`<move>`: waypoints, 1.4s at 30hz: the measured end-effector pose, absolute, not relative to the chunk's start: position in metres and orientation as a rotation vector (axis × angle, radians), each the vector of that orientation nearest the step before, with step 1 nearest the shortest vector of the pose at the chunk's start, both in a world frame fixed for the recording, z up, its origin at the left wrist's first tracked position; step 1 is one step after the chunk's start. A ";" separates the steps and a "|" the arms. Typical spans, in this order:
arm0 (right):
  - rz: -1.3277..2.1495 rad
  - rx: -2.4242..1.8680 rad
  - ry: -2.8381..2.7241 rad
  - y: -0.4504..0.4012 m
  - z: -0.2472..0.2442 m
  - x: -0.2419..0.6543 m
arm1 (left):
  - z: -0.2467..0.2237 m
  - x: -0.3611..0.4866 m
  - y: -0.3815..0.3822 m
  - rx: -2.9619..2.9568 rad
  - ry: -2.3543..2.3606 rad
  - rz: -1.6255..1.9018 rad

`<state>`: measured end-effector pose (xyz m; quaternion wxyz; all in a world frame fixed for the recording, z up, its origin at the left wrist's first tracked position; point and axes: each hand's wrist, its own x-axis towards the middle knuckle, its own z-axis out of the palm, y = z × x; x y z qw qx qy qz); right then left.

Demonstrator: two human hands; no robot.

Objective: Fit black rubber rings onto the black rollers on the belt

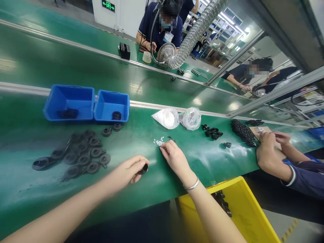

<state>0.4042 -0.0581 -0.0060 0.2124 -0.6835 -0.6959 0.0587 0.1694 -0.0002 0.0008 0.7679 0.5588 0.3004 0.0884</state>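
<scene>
My left hand (133,170) is closed around a small black round plastic part (143,169), above the green bench. My right hand (174,157) reaches down to a small heap of tiny white pieces (159,141), thumb and fingertips pinched at its near edge. Whatever lies between those fingertips is too small to make out. A few tiny black pieces (171,138) lie just behind the right hand. To the left of my left hand, many black disc-shaped parts with short stems (92,167) are spread over the bench.
Two blue bins (72,118) with black parts stand at the back left. Two clear bags (191,118) sit behind the white heap. Black parts (214,132) lie to the right, near a co-worker's hands (268,145). A yellow crate (243,209) stands below the bench edge, under my right forearm.
</scene>
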 end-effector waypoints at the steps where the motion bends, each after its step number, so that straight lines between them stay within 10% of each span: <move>1: 0.202 -1.885 -1.931 -0.061 -0.005 0.401 | -0.001 0.170 -0.001 1.178 0.637 0.162; 42: 0.564 -1.818 -1.773 -0.090 0.000 0.399 | -0.006 0.174 -0.004 0.971 0.587 0.074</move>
